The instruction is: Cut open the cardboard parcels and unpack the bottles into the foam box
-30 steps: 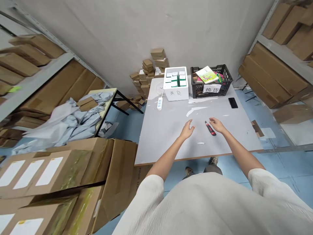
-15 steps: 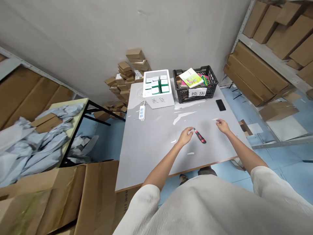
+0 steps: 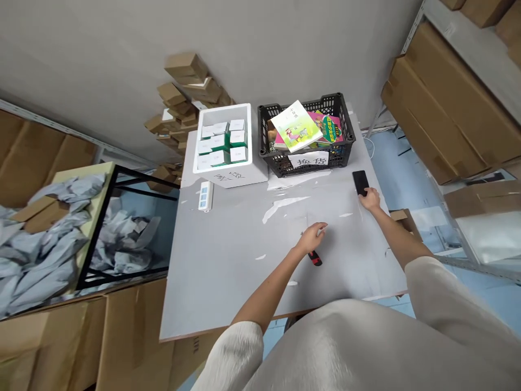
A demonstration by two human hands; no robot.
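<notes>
My right hand [image 3: 370,199] reaches to the right side of the table, its fingers closed on the near end of a black smartphone [image 3: 360,180], which lies flat. Over the middle of the table is my left hand [image 3: 312,238], with thumb and fingers apart and nothing seen between them. A red and black utility knife [image 3: 315,258] lies beneath that hand, which hides its front part. The grey tabletop [image 3: 228,255] carries both things.
At the back stand a white foam box [image 3: 260,168] holding several white-topped green boxes, and a black plastic crate [image 3: 345,155] with books. A power strip [image 3: 205,196] lies left. Large cartons [image 3: 134,336] crowd the left front; shelving [image 3: 456,32] stands right.
My right hand has moved forward to the phone and taken hold of it. My left hand has shifted from beside the knife to above it. The view has also turned.
</notes>
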